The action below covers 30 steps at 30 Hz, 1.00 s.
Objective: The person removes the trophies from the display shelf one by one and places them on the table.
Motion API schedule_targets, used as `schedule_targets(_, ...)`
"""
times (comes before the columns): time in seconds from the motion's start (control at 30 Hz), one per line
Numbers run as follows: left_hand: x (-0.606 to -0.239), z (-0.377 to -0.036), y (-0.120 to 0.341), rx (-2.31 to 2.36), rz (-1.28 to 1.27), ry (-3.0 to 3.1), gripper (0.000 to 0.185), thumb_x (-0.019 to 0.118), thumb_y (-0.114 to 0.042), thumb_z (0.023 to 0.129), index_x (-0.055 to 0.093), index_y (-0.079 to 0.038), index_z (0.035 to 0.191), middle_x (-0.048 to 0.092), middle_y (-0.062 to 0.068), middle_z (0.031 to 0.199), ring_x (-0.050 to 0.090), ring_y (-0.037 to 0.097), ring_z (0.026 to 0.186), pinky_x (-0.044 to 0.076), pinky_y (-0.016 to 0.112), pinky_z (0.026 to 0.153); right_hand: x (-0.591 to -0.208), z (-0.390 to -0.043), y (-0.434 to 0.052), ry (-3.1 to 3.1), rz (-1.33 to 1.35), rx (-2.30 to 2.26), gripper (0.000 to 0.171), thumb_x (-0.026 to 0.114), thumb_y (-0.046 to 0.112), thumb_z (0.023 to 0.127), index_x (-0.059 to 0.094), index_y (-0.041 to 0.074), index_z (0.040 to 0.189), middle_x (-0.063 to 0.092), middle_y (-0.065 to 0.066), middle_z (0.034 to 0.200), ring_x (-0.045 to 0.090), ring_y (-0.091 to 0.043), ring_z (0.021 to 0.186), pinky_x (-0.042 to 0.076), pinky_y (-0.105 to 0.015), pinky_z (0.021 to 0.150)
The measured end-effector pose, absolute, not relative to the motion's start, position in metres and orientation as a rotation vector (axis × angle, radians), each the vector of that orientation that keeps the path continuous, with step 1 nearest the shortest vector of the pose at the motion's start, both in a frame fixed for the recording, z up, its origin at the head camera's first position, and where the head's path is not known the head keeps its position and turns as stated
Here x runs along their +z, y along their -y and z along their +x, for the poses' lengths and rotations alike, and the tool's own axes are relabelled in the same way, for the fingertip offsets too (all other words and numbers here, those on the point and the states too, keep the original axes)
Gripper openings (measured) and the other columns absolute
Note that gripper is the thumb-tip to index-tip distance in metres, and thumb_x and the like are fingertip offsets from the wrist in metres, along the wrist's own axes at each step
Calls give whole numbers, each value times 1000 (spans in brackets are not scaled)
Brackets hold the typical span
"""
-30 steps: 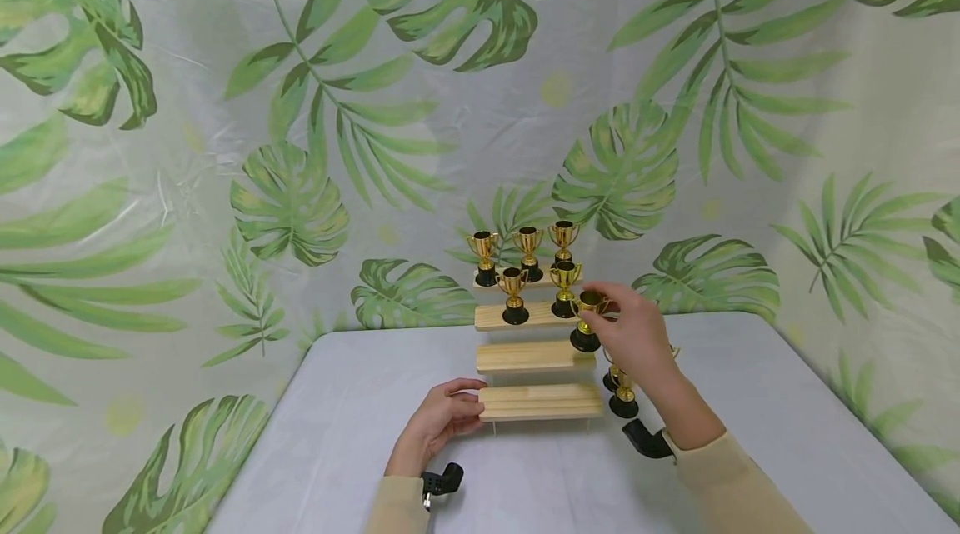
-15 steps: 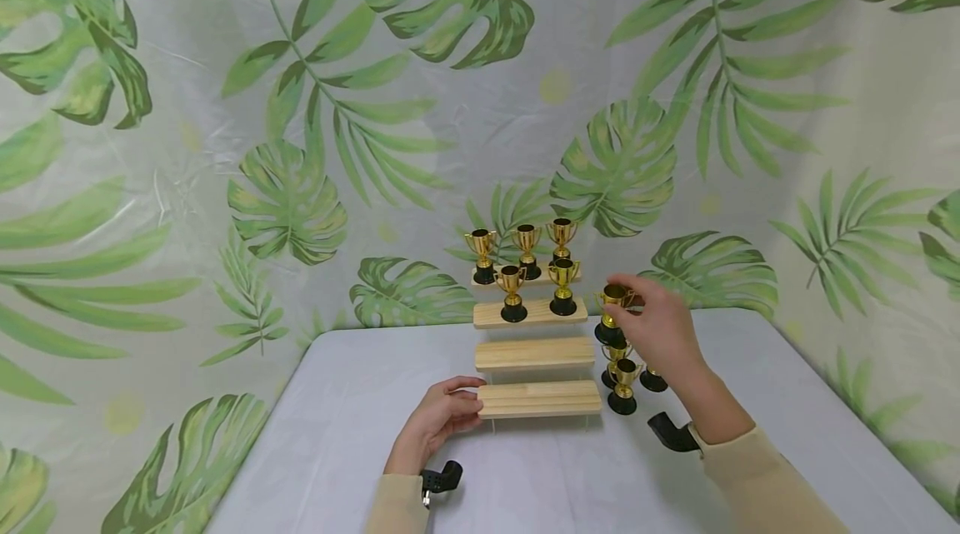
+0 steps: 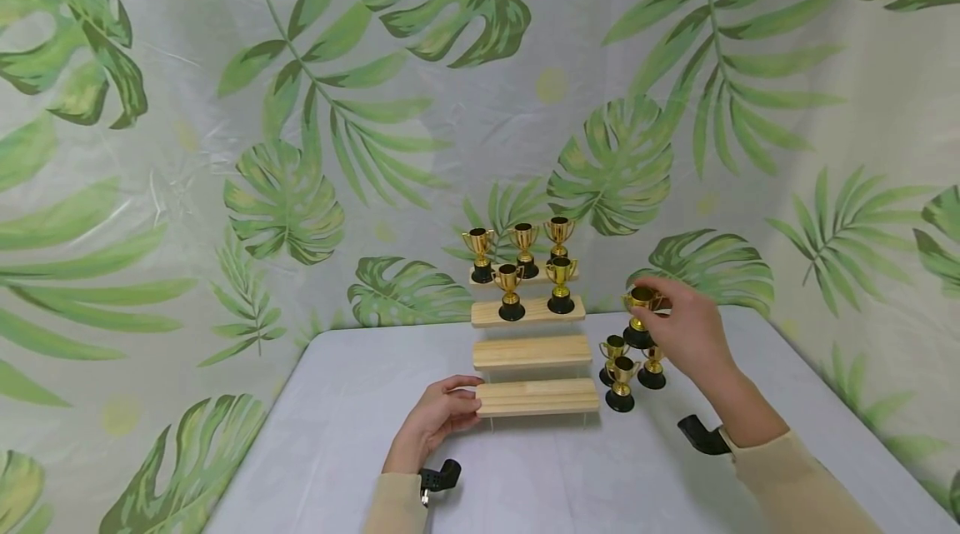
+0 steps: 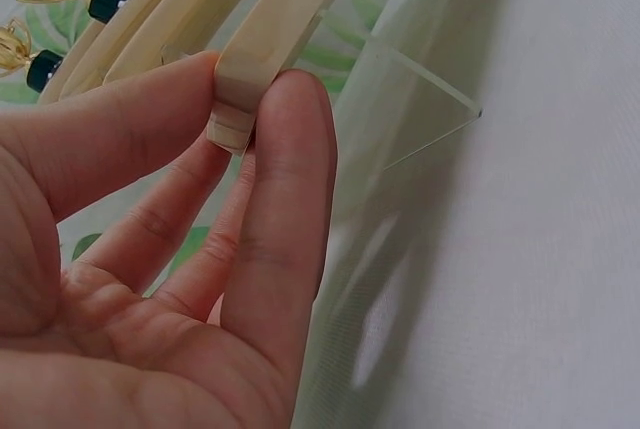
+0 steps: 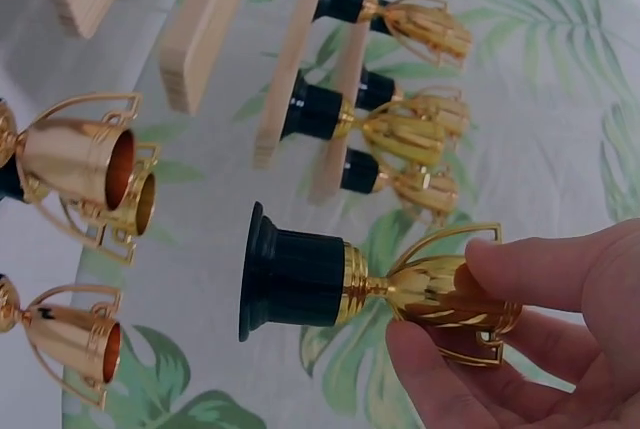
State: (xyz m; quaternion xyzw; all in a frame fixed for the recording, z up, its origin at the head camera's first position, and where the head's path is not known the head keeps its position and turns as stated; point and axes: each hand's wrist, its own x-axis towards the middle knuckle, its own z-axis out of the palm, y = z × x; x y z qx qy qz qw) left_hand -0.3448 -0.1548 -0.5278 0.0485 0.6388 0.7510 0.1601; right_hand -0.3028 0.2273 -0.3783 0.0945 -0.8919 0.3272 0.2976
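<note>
My left hand (image 3: 438, 413) pinches the left end of the lowest board (image 3: 536, 396) of a tiered wooden display stand. The left wrist view shows thumb and finger on that board's end (image 4: 255, 49). Off the stand's right side, my right hand (image 3: 690, 334) holds a small gold trophy (image 5: 355, 284) by its cup, with the black base free. In the head view the trophy is above the table, behind three others: a left one (image 3: 612, 355), a front one (image 3: 622, 388) and a right one (image 3: 652, 369).
Three trophies stand on the top board, among them a left one (image 3: 481, 259). The second board (image 3: 487, 315) carries two more, and the third board (image 3: 532, 352) is bare. A white cloth covers the table (image 3: 360, 401); a leaf-print curtain (image 3: 450, 142) hangs behind.
My right hand has carried the trophy rightward, from beside the third board to beyond the stand. Three trophies on the table now show. My left hand stays on the lowest board.
</note>
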Motion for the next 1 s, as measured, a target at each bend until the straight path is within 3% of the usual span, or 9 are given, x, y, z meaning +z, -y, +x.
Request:
schedule_targets(0.67, -528, -345, 156, 2142, 130, -1820, 47, 72, 5, 85, 59, 6, 130, 71, 11, 96, 70, 19, 81, 59, 30, 70, -399, -292, -259, 2396, 206, 813, 39, 79, 10, 86, 68, 9, 123, 70, -15, 107, 70, -37, 87, 55, -45, 61)
schedule_targets(1.0, -530, -346, 156, 2149, 122, -1820, 46, 72, 6, 85, 60, 5, 129, 70, 11, 96, 70, 19, 81, 59, 30, 70, -418, -288, -270, 2455, 173, 794, 38, 76, 11, 88, 66, 6, 125, 68, -20, 115, 68, -38, 88, 52, -37, 56)
